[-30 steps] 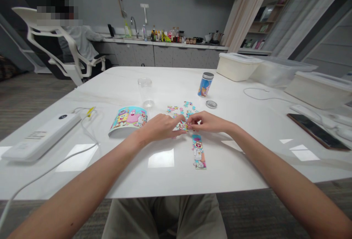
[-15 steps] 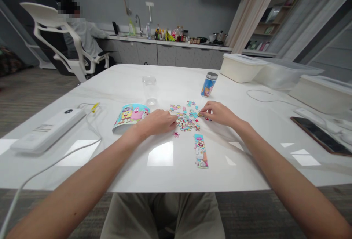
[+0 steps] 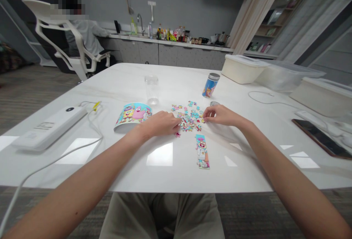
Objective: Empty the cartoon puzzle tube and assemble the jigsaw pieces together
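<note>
Loose jigsaw puzzle pieces lie in a colourful pile on the white table. My left hand is curled at the pile's left edge; its fingertips are partly hidden, and what they hold does not show. At the right edge, my right hand pinches a small puzzle piece with yellow on it. Nearer to me lies a joined puzzle strip showing a cartoon figure. A single pink piece sits just below my left fingertips. Beside my left forearm stands a curled cartoon picture sheet.
A clear plastic jar and a blue can stand behind the pile; a round lid lies behind my right hand. At left is a white power strip with a cable; at right, a phone and storage boxes. A person sits beyond.
My right hand has shifted slightly right and down, uncovering the round lid behind it. My left hand stays curled at the pile. The whole view has moved a little.
</note>
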Demonstrator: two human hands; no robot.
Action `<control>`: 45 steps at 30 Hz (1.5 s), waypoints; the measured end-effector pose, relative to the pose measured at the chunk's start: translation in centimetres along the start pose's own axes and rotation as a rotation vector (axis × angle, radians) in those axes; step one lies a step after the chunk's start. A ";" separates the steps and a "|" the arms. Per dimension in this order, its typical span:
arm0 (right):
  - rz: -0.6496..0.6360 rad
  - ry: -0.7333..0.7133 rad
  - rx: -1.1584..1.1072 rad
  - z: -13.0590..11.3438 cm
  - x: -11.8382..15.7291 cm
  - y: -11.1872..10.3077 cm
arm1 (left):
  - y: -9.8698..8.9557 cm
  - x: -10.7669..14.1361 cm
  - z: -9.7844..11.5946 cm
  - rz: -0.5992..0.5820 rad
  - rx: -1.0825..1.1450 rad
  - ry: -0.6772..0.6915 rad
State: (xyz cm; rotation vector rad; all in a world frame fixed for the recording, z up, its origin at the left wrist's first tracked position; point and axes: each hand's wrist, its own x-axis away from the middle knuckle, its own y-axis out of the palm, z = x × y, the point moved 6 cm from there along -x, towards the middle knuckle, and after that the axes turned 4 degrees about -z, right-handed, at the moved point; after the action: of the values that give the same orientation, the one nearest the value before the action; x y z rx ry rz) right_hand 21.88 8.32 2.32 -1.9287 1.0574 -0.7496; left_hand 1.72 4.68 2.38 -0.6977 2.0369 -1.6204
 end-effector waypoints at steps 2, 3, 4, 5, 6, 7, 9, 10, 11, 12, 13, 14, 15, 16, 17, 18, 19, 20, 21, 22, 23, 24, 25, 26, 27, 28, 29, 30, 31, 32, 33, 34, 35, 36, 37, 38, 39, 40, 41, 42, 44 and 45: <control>0.008 0.016 0.020 0.1 0.0 0.0 | 0.0 0.0 0.0 -0.010 0.004 -0.004; 0.010 0.017 0.032 0.1 -0.1 0.0 | 0.1 0.0 0.1 -0.010 0.007 -0.003; 0.014 0.012 0.043 0.1 -0.1 0.0 | 0.1 0.1 0.1 -0.006 0.013 0.000; 0.019 0.000 0.050 0.0 -0.1 0.0 | 0.1 0.1 0.1 -0.002 0.020 0.002; 0.024 -0.013 0.051 0.0 -0.1 0.0 | 0.1 0.1 0.1 -0.001 0.025 0.003; 0.033 -0.022 0.050 -0.1 -0.1 -0.1 | 0.1 0.1 0.1 -0.002 0.028 -0.002; 0.052 -0.020 0.055 0.1 -0.1 -0.1 | 0.1 0.1 -0.3 -0.013 0.020 -0.047; 0.061 -0.007 0.071 0.3 -0.1 -0.1 | 0.1 0.1 -0.6 -0.017 0.012 -0.089; 0.070 0.001 0.096 0.4 -0.1 -0.1 | 0.0 0.1 -1.1 -0.018 0.005 -0.140; 0.083 0.001 0.128 0.5 -0.1 -0.1 | -0.1 0.2 -1.6 -0.018 -0.001 -0.193; 0.100 -0.005 0.159 0.6 -0.2 0.0 | -0.2 0.3 -2.1 -0.019 -0.008 -0.242; 0.125 -0.013 0.181 0.7 -0.2 0.0 | -0.2 0.4 -2.6 -0.021 -0.014 -0.279; 0.152 -0.020 0.195 0.7 -0.2 0.1 | -0.2 0.5 -3.0 -0.026 -0.021 -0.302; 0.178 -0.027 0.202 0.8 -0.3 0.2 | -0.1 0.6 -3.3 -0.034 -0.027 -0.313; 0.196 -0.036 0.207 0.8 -0.3 0.4 | 0.0 0.7 -3.6 -0.042 -0.031 -0.314; 0.204 -0.050 0.214 0.7 -0.4 0.6 | 0.1 0.7 -3.7 -0.050 -0.034 -0.312; 0.206 -0.071 0.226 0.5 -0.6 0.9 | 0.2 0.8 -3.8 -0.058 -0.034 -0.305; 0.205 -0.099 0.239 0.2 -0.6 1.3 | 0.3 0.8 -3.8 -0.067 -0.032 -0.298; 0.203 -0.129 0.251 -0.1 -0.7 1.6 | 0.3 0.8 -3.6 -0.074 -0.027 -0.289; 0.203 -0.157 0.259 -0.4 -0.8 1.8 | 0.4 0.7 -3.5 -0.079 -0.018 -0.282; 0.202 -0.180 0.261 -0.8 -0.8 2.1 | 0.3 0.6 -3.2 -0.084 -0.003 -0.276; 0.203 -0.195 0.258 -1.1 -0.8 2.3 | 0.3 0.6 -3.0 -0.086 0.015 -0.275; 0.203 -0.206 0.250 -1.4 -0.8 2.5 | 0.3 0.5 -2.7 -0.087 0.035 -0.275; 0.202 -0.214 0.240 -1.7 -0.8 2.6 | 0.3 0.4 -2.5 -0.085 0.055 -0.276; 0.202 -0.221 0.228 -1.9 -0.8 2.7 | 0.3 0.3 -2.3 -0.078 0.074 -0.278; 0.203 -0.227 0.213 -2.1 -0.8 2.9 | 0.3 0.3 -2.0 -0.071 0.093 -0.280; 0.203 -0.233 0.197 -2.3 -0.7 3.0 | 0.4 0.2 -1.9 -0.063 0.116 -0.279; 0.205 -0.237 0.182 -2.5 -0.7 3.1 | 0.5 0.1 -1.7 -0.051 0.141 -0.280; 0.208 -0.240 0.168 -2.7 -0.6 3.1 | 0.6 0.1 -1.6 -0.041 0.171 -0.286; 0.213 -0.239 0.157 -2.9 -0.6 3.2 | 0.7 0.1 -1.6 -0.031 0.203 -0.299; 0.220 -0.235 0.149 -3.0 -0.5 3.2 | 0.8 0.1 -1.5 -0.024 0.239 -0.318; 0.232 -0.232 0.144 -3.2 -0.5 3.2 | 0.8 0.1 -1.6 -0.018 0.281 -0.339; 0.249 -0.229 0.142 -3.4 -0.4 3.1 | 0.9 0.1 -1.6 -0.010 0.330 -0.358; 0.268 -0.231 0.140 -3.7 -0.3 3.1 | 1.0 0.0 -1.5 0.001 0.390 -0.371; 0.290 -0.237 0.133 -3.9 -0.2 2.9 | 1.0 0.0 -1.5 0.017 0.462 -0.373; 0.314 -0.246 0.118 -4.2 -0.1 2.8 | 1.0 -0.1 -1.4 0.036 0.545 -0.369; 0.334 -0.252 0.086 -4.4 -0.1 2.7 | 0.9 -0.2 -1.3 0.061 0.636 -0.365; 0.347 -0.251 0.034 -4.6 -0.1 2.6 | 0.9 -0.3 -1.2 0.085 0.726 -0.365; 0.350 -0.239 -0.035 -4.6 -0.2 2.6 | 0.9 -0.4 -1.2 0.108 0.809 -0.370; 0.346 -0.216 -0.114 -4.5 -0.3 2.6 | 0.9 -0.5 -1.1 0.125 0.881 -0.378; 0.318 -0.161 -0.252 -4.3 -0.5 2.9 | 1.1 -0.7 -1.2 0.134 0.987 -0.397; 0.302 -0.140 -0.292 -4.3 -0.6 3.2 | 1.2 -0.8 -1.3 0.131 1.025 -0.404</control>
State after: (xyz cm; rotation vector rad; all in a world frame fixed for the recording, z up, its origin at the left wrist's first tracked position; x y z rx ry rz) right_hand 16.97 6.20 1.72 -1.9635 1.3893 -0.2999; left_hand 1.38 6.35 1.50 -0.4215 0.7639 -1.9317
